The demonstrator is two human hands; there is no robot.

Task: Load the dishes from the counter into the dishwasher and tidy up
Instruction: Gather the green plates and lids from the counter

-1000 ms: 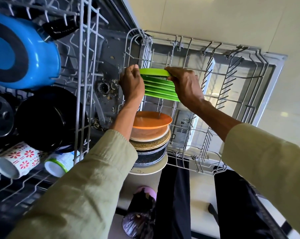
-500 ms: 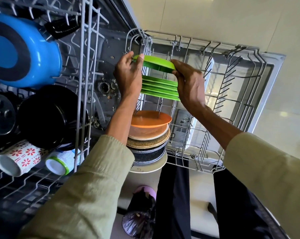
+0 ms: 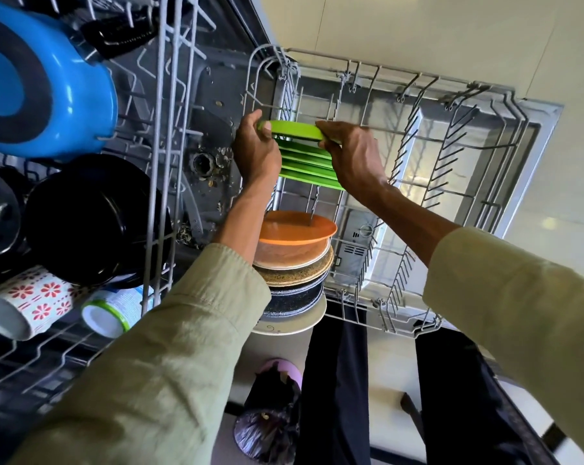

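Head view: left hand (image 3: 257,149) and right hand (image 3: 351,152) pinch opposite rims of green plate (image 3: 292,129) above lower rack (image 3: 418,196). Keep it upright; seat behind racked green plates (image 3: 309,166), probably into next tine slot.

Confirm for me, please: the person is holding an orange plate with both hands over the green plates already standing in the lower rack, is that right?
Not quite: the plate held by the left hand and right hand is a green plate, not an orange one. The head view shows it over the other green plates in the lower rack; the orange plate sits atop a separate stack nearer the person.
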